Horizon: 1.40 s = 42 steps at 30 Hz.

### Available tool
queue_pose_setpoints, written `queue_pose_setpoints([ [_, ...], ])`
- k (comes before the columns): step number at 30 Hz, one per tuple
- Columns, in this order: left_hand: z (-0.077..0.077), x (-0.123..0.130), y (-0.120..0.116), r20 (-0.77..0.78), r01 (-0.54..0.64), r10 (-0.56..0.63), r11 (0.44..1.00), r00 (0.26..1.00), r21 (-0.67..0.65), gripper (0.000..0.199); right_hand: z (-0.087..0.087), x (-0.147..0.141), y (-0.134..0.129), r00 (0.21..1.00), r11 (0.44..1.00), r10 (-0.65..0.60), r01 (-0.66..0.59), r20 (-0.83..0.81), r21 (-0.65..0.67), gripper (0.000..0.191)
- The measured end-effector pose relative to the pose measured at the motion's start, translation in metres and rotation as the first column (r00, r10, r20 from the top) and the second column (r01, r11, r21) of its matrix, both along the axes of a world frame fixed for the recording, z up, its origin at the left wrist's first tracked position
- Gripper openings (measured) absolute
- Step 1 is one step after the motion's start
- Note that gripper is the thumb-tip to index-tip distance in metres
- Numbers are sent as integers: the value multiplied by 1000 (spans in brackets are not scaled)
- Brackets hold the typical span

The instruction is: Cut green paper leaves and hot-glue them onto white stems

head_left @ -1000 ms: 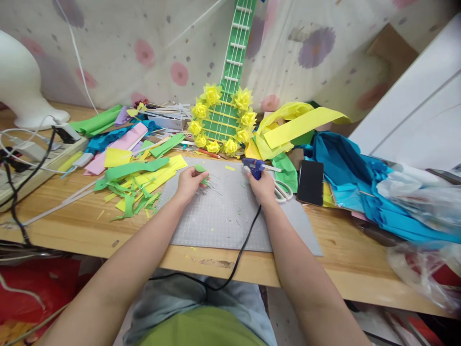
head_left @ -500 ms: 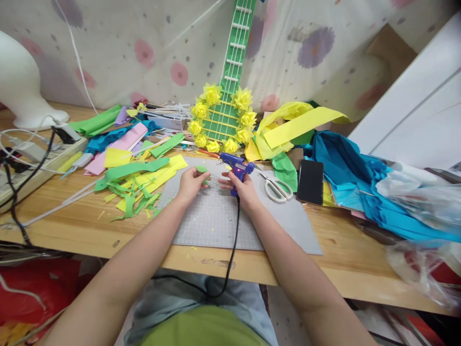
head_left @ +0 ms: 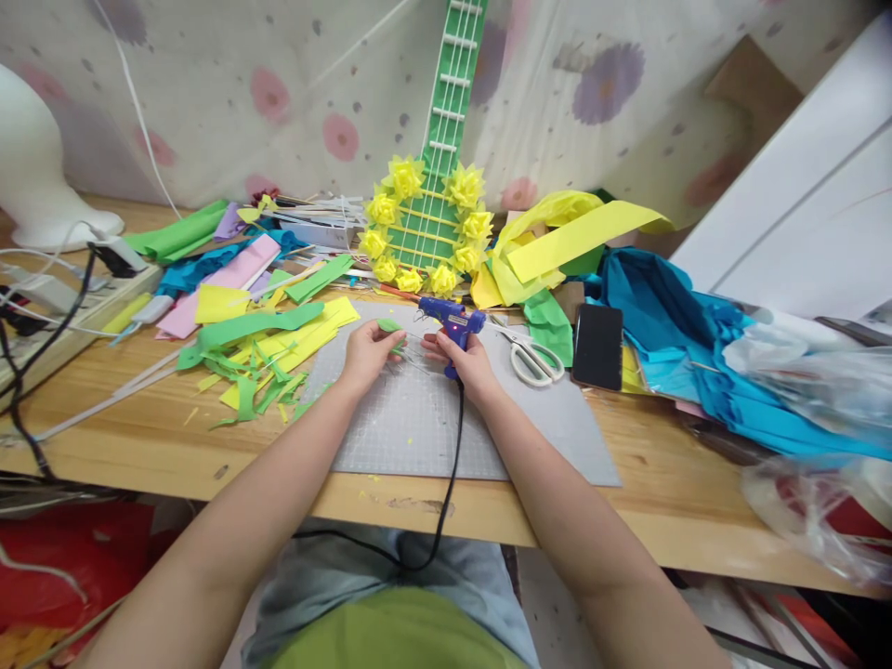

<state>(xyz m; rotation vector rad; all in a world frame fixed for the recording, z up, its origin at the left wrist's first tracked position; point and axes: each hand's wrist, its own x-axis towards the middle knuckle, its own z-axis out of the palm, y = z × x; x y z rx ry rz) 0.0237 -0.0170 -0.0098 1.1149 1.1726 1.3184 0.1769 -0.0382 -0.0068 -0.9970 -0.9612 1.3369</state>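
My left hand (head_left: 367, 358) pinches a small green paper piece (head_left: 388, 325) above the grey cutting mat (head_left: 397, 437). To its right, my right hand (head_left: 464, 356) is wrapped round a blue glue gun (head_left: 450, 319), whose nozzle points left and whose black cable hangs down over the table edge. Thin glue strands show between the two hands. Behind them leans a green paper guitar (head_left: 446, 139) with white strings, ringed by yellow paper flowers (head_left: 465, 186). White-handled scissors (head_left: 533, 362) lie on the mat, right of my right hand.
Green and yellow paper strips (head_left: 279, 334) lie on the left, near a power strip (head_left: 84, 325). A black phone (head_left: 597, 347), blue crepe paper (head_left: 648, 307) and plastic bags (head_left: 822, 381) are on the right. A white foam head (head_left: 34, 167) stands at the back left.
The camera view has shifted slightly. My right hand and the glue gun have moved a little to the left, nearer my left hand.
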Motion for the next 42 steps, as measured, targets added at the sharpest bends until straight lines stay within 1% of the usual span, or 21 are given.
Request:
queue_pose_setpoints([
  [3,1,0,0,-2,-11,11,1000,1000,-6,29,1,1,0,998,1000,-24,23,65,18,36],
  [5,1,-1,0,-4,-35,35,999,999,1,28,2,5,1,984,996,-85,78,157,52,36],
  [7,0,-3,2,-1,-60,60,998,998,11,28,2,10,1,951,987,-152,132,268,93,38],
  [9,-2,-4,3,3,-86,86,996,996,23,27,2,17,0,909,985,-162,128,385,113,39],
  [13,-3,-8,6,12,-147,147,989,989,33,26,1,29,-3,787,996,-69,22,613,84,44],
  [15,-2,-9,6,21,-166,166,986,986,29,26,1,31,-4,717,995,-71,5,694,97,45],
  [17,-1,-9,6,29,-172,171,985,985,25,25,2,31,-5,665,992,-93,0,741,125,45],
  [19,-1,-9,6,32,-171,170,985,985,26,24,5,29,-7,636,989,-104,-12,765,144,45],
  [25,-7,-10,8,14,-165,165,985,986,48,26,13,24,-11,595,989,-88,-42,799,140,44],
  [28,-8,-11,9,7,-172,172,983,985,55,26,13,23,-11,590,989,-87,-48,803,143,44],
  [34,-4,-10,7,8,-178,177,983,984,40,25,11,23,-10,558,985,-107,-55,823,165,45],
  [42,-5,-10,7,9,-173,172,984,985,53,26,10,23,-9,573,984,-107,-55,812,168,46],
])
